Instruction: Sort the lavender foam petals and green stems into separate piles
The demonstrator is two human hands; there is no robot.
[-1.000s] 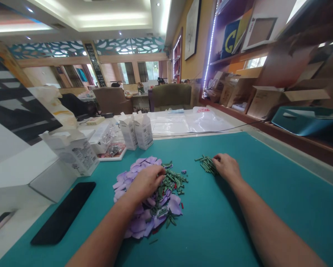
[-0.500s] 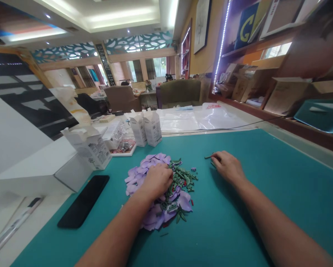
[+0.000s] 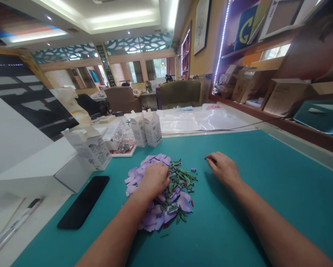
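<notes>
My left hand [image 3: 157,178] rests on a heap of purple petal pieces [image 3: 152,217], its fingers curled downward at the edge of the green parts [image 3: 180,178]. Its fingertips are hidden, so what they grip does not show. To the right of the heap, just above the mat, my right hand [image 3: 224,167] is closed in a pinch. A small dark end of a thin green rod [image 3: 205,158] pokes out past its fingertips; the rest is covered by the fingers. Red bits and a leafy green piece [image 3: 181,215] lie in and around the heap.
A green mat [image 3: 266,185] covers the table. To the left lie a black phone [image 3: 83,202] and a pen [image 3: 19,222]. Behind the heap stand opened white cartons [image 3: 152,129], a small tray [image 3: 124,152] and another carton [image 3: 92,150]. Clear plastic sheeting [image 3: 200,118] lies at the far edge.
My right hand has turned and shifted slightly left, and the rod that stuck out from its fingers is now mostly hidden. My left hand has moved slightly left over the heap.
</notes>
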